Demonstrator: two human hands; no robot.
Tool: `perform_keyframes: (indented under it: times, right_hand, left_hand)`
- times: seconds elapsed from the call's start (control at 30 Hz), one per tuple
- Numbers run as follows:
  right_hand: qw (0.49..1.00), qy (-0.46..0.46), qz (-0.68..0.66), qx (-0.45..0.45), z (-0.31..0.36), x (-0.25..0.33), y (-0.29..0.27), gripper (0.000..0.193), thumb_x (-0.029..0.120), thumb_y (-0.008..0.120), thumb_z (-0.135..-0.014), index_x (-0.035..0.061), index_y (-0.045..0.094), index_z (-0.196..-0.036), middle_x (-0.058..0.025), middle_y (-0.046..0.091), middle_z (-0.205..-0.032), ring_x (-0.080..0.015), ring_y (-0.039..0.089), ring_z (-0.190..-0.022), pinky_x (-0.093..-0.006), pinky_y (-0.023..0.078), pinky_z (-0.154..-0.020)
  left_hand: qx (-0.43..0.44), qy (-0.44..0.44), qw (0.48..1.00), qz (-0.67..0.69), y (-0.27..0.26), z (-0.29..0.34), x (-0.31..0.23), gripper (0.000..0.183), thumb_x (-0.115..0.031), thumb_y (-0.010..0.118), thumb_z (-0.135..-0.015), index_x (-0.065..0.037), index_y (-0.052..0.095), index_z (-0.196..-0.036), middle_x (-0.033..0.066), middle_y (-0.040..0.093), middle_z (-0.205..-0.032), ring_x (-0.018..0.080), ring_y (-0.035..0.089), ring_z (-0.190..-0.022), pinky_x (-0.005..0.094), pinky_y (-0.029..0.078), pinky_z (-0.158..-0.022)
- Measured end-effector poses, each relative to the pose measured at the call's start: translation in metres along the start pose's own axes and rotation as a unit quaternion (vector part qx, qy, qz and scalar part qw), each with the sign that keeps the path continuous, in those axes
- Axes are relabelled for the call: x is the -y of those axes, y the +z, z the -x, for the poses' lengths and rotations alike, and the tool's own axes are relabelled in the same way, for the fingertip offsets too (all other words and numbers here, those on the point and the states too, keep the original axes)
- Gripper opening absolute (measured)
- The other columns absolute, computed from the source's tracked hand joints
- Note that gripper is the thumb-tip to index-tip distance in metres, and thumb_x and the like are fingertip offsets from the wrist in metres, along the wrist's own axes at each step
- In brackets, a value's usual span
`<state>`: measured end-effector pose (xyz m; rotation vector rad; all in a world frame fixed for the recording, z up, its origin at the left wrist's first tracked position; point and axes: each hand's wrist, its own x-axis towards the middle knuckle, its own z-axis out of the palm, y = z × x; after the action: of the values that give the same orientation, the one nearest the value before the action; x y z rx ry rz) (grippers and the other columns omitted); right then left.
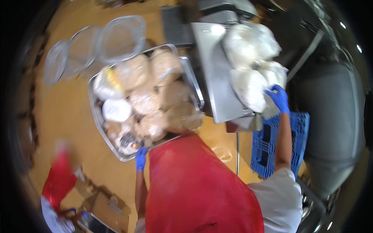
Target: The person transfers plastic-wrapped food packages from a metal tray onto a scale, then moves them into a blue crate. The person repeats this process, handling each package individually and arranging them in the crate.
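My right hand (278, 99), in a blue glove, reaches out to the right. Its bent fingers grip the near edge of a clear plastic bag with white contents (272, 73). Several such white bags (248, 89) lie together on a steel surface (221, 89). Near my red apron, my left hand (140, 158), also gloved in blue, is closed at the near rim of a large metal tub (123, 158). Bags with light brown contents (144, 100) fill much of that tub, beside a round white item (117, 110) and a bag with something yellow (108, 83).
Three clear round containers or liners (121, 39) stand in a row beyond the tub. A blue plastic pallet (258, 155) lies below my right arm, beside a large grey tank (334, 116). Another person in red (60, 182) is at lower left, near a cardboard box (107, 209).
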<state>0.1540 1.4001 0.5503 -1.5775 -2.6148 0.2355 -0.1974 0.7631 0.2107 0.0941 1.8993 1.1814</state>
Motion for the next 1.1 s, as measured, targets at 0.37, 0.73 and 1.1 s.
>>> perform_keyframes:
  times: [0.37, 0.73, 1.1]
  right_hand:
    - [0.877, -0.237, -0.411, 0.072, 0.035, 0.433, 0.247, 0.020, 0.012, 0.071, -0.080, 0.0009, 0.058, -0.090, -0.0120, 0.059, -0.081, -0.0239, 0.057, -0.071, -0.0328, 0.046, -0.067]
    - [0.962, -0.083, 0.010, -0.262, 0.005, 0.689, 0.469, 0.065, 0.051, 0.070, -0.070, 0.0028, 0.053, -0.110, -0.0168, 0.057, -0.105, -0.0357, 0.054, -0.097, -0.0469, 0.041, -0.085]
    - [0.908, -0.213, -0.356, 0.047, -0.073, 0.733, 0.605, 0.041, 0.039, 0.055, -0.088, 0.0004, 0.069, -0.083, -0.0182, 0.068, -0.079, -0.0311, 0.064, -0.074, -0.0421, 0.046, -0.071]
  left_hand:
    - [-0.084, -0.166, 0.981, 0.057, -0.062, 0.084, 0.004, 0.042, -0.032, 0.056, -0.092, 0.003, 0.060, -0.115, 0.0137, 0.066, -0.099, 0.0187, 0.063, -0.089, 0.0310, 0.048, -0.081]
    - [-0.318, -0.302, 0.870, 0.227, -0.110, 0.249, 0.180, 0.041, -0.043, 0.052, -0.093, -0.007, 0.063, -0.109, 0.0028, 0.065, -0.083, 0.0123, 0.058, -0.076, 0.0285, 0.040, -0.069]
    - [-0.237, -0.250, 0.896, 0.280, -0.073, 0.231, 0.188, 0.035, -0.035, 0.050, -0.096, -0.006, 0.062, -0.112, 0.0040, 0.065, -0.089, 0.0136, 0.058, -0.082, 0.0293, 0.042, -0.073]
